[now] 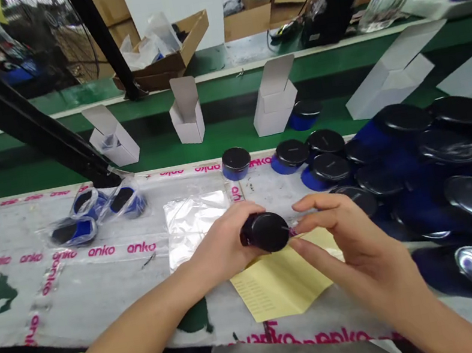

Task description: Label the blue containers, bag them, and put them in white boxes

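My left hand [229,241] is wrapped round a round container with a flat black top [269,232], tilted so the top faces me. At the right edge of that top, the thumb and fingertips of my right hand [352,241] close in on a tiny pinkish-purple piece [292,231], too small to name. Below both hands lies a creased yellow printed sheet [286,283]. Clear plastic bags [195,217] lie flat beside my left wrist.
Several blue containers with black tops [330,167] crowd the right side. Bagged blue containers [131,202] lie at left near a black post [39,123]. Upright open white boxes [187,118] line the green conveyor [226,123]. A cardboard box [193,35] stands behind.
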`<state>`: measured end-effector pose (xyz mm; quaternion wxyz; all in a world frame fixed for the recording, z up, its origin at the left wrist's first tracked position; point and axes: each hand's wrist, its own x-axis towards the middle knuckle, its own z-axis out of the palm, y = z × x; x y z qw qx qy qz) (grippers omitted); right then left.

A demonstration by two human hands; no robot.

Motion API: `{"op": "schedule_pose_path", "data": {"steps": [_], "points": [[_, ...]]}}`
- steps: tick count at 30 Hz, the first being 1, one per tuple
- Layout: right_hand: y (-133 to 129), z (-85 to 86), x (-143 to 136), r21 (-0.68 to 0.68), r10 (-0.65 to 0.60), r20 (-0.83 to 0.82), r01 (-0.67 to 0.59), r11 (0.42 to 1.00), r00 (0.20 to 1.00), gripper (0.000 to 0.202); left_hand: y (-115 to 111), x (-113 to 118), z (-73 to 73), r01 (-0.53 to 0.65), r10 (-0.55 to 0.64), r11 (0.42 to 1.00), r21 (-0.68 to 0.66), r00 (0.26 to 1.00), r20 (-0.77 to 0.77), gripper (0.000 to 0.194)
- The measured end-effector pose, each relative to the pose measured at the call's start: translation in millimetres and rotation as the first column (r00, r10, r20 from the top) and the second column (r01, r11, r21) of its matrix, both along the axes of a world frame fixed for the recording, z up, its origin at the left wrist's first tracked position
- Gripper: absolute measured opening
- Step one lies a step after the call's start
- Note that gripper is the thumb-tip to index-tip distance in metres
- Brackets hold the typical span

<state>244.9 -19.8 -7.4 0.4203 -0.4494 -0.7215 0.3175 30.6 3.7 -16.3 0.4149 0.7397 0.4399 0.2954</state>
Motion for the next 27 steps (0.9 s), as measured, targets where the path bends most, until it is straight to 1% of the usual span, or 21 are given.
{"op": "schedule_pose_path", "data": {"steps": [1, 2, 5, 7, 11, 14, 18, 22, 27], "points": [[-2.3, 0.4, -0.7, -0.037, -0.028, 0.023, 0.029, 0.999, 0.999, 0.008, -1.2, 1.3, -2.2, -0.03, 0.029, 0.999, 0.043, 0.999, 0.026, 0.043], [-3.3, 0.5, -2.4, -0.08, -0.047, 0.029, 0.05, 0.996, 0.998, 0.003, -2.3, 2.4, -4.9, -0.058, 0.055, 0.996, 0.071, 0.998, 0.043, 0.045], [0.0, -0.2, -11.0, -0.227, -0.05, 0.0, 0.048, 0.973, 0.999, 0.011, -4.6, 3.9, -12.0, -0.1, 0.097, 0.993, 0.064, 0.994, 0.042, 0.05], [4.5, -0.1, -16.0, -0.293, -0.041, -0.02, 0.033, 0.956, 0.999, 0.014, -4.8, 3.8, -13.7, -0.108, 0.106, 0.993, 0.054, 0.994, 0.04, 0.05], [10.6, 2.5, -18.6, -0.346, -0.021, -0.042, 0.005, 0.938, 0.999, 0.014, -4.0, 2.8, -11.8, -0.111, 0.111, 0.994, 0.014, 0.994, 0.017, 0.05], [12.7, 4.1, -16.9, -0.339, -0.002, -0.014, -0.003, 0.941, 1.0, 0.014, -3.5, 2.4, -10.0, -0.101, 0.101, 0.995, 0.005, 0.995, 0.023, 0.048], [14.2, 4.0, -15.7, -0.276, 0.014, 0.028, -0.006, 0.961, 1.0, 0.015, -3.3, 2.9, -8.6, -0.1, 0.1, 0.995, -0.013, 0.995, 0.013, 0.05], [13.6, 2.7, -16.6, -0.22, 0.002, 0.055, 0.011, 0.975, 0.998, 0.014, -3.5, 3.3, -7.8, -0.109, 0.109, 0.994, -0.032, 0.994, 0.0, 0.05], [10.9, 0.3, -18.0, -0.152, -0.012, 0.064, 0.022, 0.988, 0.998, 0.014, -3.9, 2.6, -8.4, -0.094, 0.094, 0.995, -0.016, 0.996, 0.002, 0.05]]}}
